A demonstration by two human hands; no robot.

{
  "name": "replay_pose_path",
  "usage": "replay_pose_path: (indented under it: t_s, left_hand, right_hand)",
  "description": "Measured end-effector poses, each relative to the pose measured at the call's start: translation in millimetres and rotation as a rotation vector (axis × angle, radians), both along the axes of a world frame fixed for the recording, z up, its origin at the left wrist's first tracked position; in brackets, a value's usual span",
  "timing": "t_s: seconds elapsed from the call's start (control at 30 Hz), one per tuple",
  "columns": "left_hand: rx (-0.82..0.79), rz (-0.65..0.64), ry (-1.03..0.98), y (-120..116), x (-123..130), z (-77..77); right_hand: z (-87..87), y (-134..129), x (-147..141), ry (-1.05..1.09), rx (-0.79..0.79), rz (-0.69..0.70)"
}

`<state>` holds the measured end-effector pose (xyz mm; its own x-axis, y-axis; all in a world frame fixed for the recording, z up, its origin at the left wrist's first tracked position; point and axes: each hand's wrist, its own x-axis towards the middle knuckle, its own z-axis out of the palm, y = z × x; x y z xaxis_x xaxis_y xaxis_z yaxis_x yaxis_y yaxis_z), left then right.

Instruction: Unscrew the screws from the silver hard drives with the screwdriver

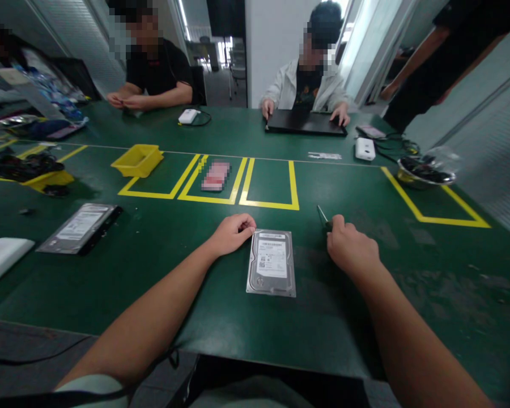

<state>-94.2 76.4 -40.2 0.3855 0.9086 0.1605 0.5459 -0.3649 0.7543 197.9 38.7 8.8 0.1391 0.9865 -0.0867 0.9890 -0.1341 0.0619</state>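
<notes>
A silver hard drive (271, 263) with a white label lies flat on the green table in front of me. My left hand (232, 233) is at its far left corner, fingers curled and the thumb and fingertips closed on that corner. To the right of the drive, my right hand (352, 245) is wrapped around a screwdriver (322, 214). Its thin metal shaft points away and to the left, and most of the dark handle is hidden in the fist. The screwdriver is apart from the drive.
Left of me lie another hard drive (80, 226) and a white device (6, 258). Beyond are a yellow bin (138, 160), yellow tape outlines (270, 205) and a metal bowl (427, 173) of dark parts. A person opposite holds a black panel (306, 122); other people are around the table.
</notes>
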Motion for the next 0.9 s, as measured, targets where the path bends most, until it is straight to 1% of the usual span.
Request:
replay_pose_path:
  t_s: [0.03, 0.1, 0.17, 0.27, 0.33, 0.43, 0.5, 0.6, 0.73, 0.8, 0.9]
  left_hand:
    - [0.0, 0.001, 0.001, 0.0, 0.0, -0.3]
    - [0.003, 0.003, 0.005, 0.0, -0.1, -0.7]
    - [0.004, 0.005, 0.009, -0.1, -0.1, -0.7]
    - [0.007, 0.004, 0.018, -0.4, 0.0, 0.1]
    - [0.011, 0.003, 0.025, -0.5, 0.2, 0.5]
    - [0.015, 0.004, 0.024, -0.5, 0.3, 0.1]
    - [0.014, 0.006, 0.018, -0.4, 0.4, -0.5]
    - [0.011, 0.004, 0.01, -0.5, 0.8, -0.9]
    - [0.017, 0.014, 0.026, -0.4, 1.8, -0.3]
    - [0.019, 0.016, 0.038, -0.2, 2.3, 0.1]
    - [0.015, 0.007, 0.046, 0.3, 2.5, 0.4]
  right_hand:
    - [2.2, 0.2, 1.4, 0.007, 0.046, 0.002]
    - [6.7, 1.9, 6.1, 0.062, 0.189, 0.027]
    - [11.4, 5.0, 12.6, 0.191, 0.368, 0.06]
    - [20.0, 10.3, 20.1, 0.492, 0.593, 0.056]
    - [27.8, 12.7, 19.9, 0.754, 0.697, 0.058]
    - [43.1, 14.7, 11.6, 1.129, 0.768, 0.111]
    - [55.2, 15.7, 3.4, 1.259, 0.805, 0.163]
    - [74.9, 16.1, -9.4, 1.315, 0.88, 0.287]
    - [99.8, 10.4, -28.3, 1.324, 0.926, 0.449]
    - [109.7, 4.2, -38.2, 1.275, 0.952, 0.483]
    - [119.7, -6.6, -50.4, 1.221, 0.958, 0.486]
